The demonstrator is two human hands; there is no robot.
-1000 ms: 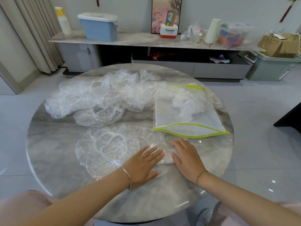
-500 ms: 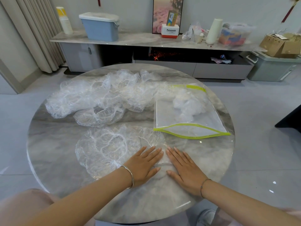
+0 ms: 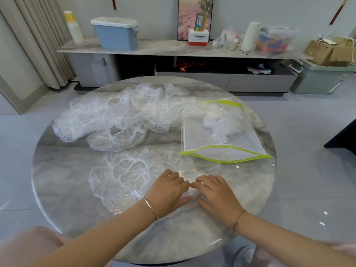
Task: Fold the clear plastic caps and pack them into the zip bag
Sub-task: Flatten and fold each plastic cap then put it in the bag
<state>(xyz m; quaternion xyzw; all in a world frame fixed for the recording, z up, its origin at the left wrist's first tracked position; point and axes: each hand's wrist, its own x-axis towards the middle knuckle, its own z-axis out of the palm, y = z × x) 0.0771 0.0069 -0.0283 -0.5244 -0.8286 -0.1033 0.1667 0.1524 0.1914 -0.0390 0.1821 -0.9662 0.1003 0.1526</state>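
Note:
A clear plastic cap [image 3: 125, 178] lies spread flat on the round marble table [image 3: 63, 182], in front of me. My left hand [image 3: 165, 191] and my right hand [image 3: 217, 195] sit side by side on the cap's right part, fingers curled in and gathering the plastic between fingers and thumbs. The zip bag [image 3: 200, 139], clear with a yellow-green rim, lies to the right beyond my hands, its mouth open toward me and crumpled caps inside. A pile of loose caps [image 3: 115, 114] stretches across the far left half of the table.
Behind the table runs a low cabinet [image 3: 192, 49] with a blue bin [image 3: 115, 35], a white roll and boxes. A grey storage box [image 3: 317, 78] stands on the floor at the right. A curtain [image 3: 34, 41] hangs at the left.
My right hand slid left until it met my left hand on the cap. Both hands' fingers went from flat and straight to curled in, bunching the plastic.

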